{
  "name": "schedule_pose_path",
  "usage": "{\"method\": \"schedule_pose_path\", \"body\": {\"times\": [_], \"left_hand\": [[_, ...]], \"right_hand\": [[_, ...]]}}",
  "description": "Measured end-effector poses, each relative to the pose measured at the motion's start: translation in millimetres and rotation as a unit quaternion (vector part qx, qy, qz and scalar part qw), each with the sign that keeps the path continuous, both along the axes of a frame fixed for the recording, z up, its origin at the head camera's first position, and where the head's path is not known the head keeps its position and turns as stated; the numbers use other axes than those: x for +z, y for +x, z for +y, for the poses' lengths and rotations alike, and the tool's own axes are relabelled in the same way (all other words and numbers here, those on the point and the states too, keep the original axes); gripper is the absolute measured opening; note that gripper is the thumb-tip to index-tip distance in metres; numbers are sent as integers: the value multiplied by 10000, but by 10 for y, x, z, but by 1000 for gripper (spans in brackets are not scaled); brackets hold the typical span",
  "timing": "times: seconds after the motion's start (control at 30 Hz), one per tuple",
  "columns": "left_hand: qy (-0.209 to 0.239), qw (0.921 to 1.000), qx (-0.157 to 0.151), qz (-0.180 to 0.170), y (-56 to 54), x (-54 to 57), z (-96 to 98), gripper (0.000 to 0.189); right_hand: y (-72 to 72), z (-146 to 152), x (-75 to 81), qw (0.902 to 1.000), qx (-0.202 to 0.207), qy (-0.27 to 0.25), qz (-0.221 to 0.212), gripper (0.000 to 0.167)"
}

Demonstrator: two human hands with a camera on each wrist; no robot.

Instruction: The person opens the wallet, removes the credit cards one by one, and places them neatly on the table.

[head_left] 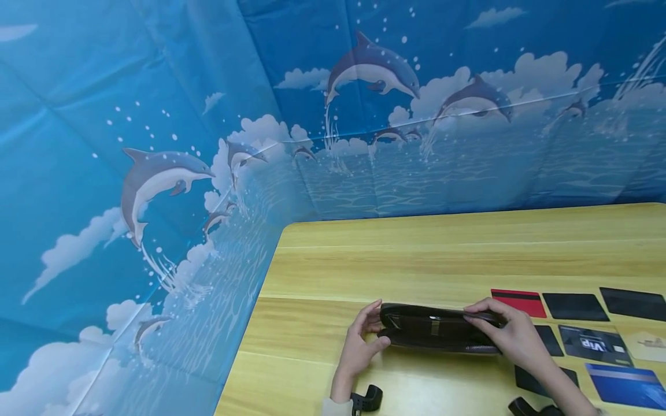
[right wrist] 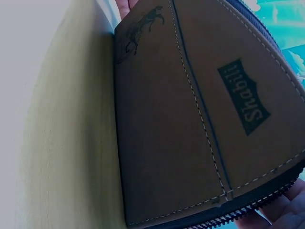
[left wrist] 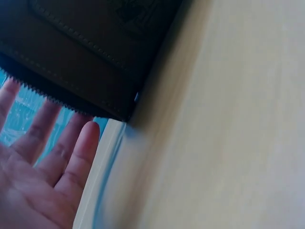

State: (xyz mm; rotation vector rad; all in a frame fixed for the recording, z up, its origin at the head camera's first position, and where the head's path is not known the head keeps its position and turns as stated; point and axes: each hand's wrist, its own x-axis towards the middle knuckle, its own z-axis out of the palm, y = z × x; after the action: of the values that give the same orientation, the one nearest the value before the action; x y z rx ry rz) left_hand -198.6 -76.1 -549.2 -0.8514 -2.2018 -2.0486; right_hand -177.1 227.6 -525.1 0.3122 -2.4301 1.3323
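A dark brown zip wallet (head_left: 437,332) stands on its long edge on the table with its mouth spread, a light tab showing inside. My left hand (head_left: 361,345) holds its left end, thumb at the front corner and fingers at the back; in the left wrist view the fingertips meet the zip edge of the wallet (left wrist: 81,57). With thumb inside and fingers outside, my right hand (head_left: 512,332) pinches the far panel near the right end. Stitching, a horse print and a "Shabili" label mark the brown wallet (right wrist: 167,129) in the right wrist view.
Right of the wallet lie several cards: a red card (head_left: 518,303), several black cards (head_left: 576,307), a grey VIP card (head_left: 595,345), a cream card (head_left: 645,345) and a blue card (head_left: 626,386). A dolphin-printed blue curtain (head_left: 364,173) borders the wooden table (head_left: 364,260).
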Motion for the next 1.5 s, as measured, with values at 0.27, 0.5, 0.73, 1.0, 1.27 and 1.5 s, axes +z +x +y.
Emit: {"method": "schedule_pose_path", "body": {"times": [0.27, 0.5, 0.73, 1.0, 1.27, 1.5], "left_hand": [[-216, 9959, 787, -401, 45, 91, 96, 38], [-208, 9864, 1287, -998, 47, 185, 200, 29], [-273, 9840, 1389, -1080, 49, 255, 222, 28], [-222, 9840, 1513, -919, 67, 248, 248, 27], [-592, 9828, 1611, -686, 69, 190, 235, 34], [-1019, 9836, 1382, -553, 44, 181, 208, 33]], "right_hand": [[38, 15, 27, 9997, 201, 40, -108, 27], [71, 40, -19, 9996, 218, 74, -152, 20], [124, 48, -60, 9984, 190, 287, -449, 28], [112, 72, -125, 9952, 69, 838, -496, 70], [94, 58, -147, 9943, -228, 1038, -7, 44], [100, 44, -130, 9936, -302, 1087, -44, 48]]}}
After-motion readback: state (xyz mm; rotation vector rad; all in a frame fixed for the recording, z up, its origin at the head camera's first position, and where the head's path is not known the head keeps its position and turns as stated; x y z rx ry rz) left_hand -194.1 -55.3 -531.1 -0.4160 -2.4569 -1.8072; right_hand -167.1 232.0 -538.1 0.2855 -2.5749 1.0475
